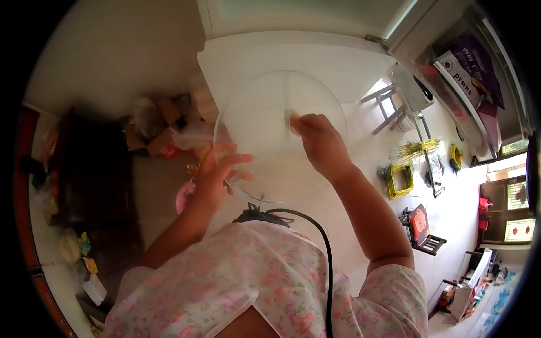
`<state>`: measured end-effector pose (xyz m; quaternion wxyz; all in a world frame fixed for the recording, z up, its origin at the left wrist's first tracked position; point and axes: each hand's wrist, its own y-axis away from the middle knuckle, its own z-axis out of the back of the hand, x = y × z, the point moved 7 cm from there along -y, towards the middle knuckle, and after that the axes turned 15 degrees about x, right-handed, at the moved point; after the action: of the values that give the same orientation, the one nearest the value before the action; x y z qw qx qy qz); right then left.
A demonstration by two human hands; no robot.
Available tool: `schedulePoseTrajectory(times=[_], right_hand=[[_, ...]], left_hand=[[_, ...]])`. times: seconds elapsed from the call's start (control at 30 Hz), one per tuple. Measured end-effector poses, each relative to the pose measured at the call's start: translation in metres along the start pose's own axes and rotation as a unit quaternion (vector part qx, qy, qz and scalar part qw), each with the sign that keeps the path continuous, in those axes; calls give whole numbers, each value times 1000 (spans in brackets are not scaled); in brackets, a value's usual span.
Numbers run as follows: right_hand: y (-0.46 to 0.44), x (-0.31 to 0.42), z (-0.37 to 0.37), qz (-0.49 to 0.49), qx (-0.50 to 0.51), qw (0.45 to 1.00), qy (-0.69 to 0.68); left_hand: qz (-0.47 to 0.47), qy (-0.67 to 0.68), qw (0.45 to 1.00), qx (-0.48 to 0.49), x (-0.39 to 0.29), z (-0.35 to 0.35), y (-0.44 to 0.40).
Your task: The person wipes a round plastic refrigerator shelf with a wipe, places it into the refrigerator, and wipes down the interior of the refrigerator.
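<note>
A round, clear glass plate [256,121] is held up in front of my chest, its thin rim catching the light. My left hand [217,172] grips its lower left edge, with several fingers over the glass and the thumb partly hidden. My right hand [324,143] is closed in a pinch over the plate's right half. Between its fingertips shows a small pale, yellowish piece [294,116], close against the glass; its kind is unclear.
A white surface [293,53] lies just ahead. To the right, an open door with shelves holds a purple prune bag [470,67]. A grey stool [389,107] and yellow wire bundles [401,180] stand on the floor. Cardboard boxes [160,143] and dark furniture [96,169] are at left.
</note>
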<state>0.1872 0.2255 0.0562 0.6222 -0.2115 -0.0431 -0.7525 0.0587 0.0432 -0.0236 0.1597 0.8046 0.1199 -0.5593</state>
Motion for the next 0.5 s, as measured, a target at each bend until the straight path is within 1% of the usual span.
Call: schedulePoseTrajectory(times=[0.03,0.07,0.13,0.2,0.23,0.27,0.3,0.33,0.37,0.4,0.43,0.5], right_hand=[[-1,-3,-2,4,32,999,-3],[5,-9,0,8,31,999,-3],[25,-28,-6,-1,117,993,9],[42,-41,27,42,-10,999,19],[52,-49,49,16,-89,995,-29],[61,-59,66,-10,-171,985,-35],[72,-79,77,-81,-241,964,-76],[88,-112,72,-132,-314,897,-280],[100,-139,56,-174,-372,782,-469],[94,-139,44,-170,-380,685,-598],[95,-150,19,-207,-298,655,-663],[106,-158,-32,-176,-242,570,-765]], left_hand=[[-2,0,1000,-3,-2,-1,-2],[-4,0,1000,-6,-4,-1,-3],[-3,-8,1000,-13,-8,-2,-6],[0,-14,1000,-18,-8,-4,-9],[-9,4,1000,-7,-9,-6,-12],[-18,23,1000,3,-10,-8,-14],[-19,24,1000,-1,-9,-9,-15],[-27,42,999,18,-10,-13,-19],[-38,58,997,38,-12,-18,-24],[-38,59,997,39,-12,-20,-26],[-32,79,995,50,-11,-25,-27],[-24,101,993,61,-11,-35,-30]])
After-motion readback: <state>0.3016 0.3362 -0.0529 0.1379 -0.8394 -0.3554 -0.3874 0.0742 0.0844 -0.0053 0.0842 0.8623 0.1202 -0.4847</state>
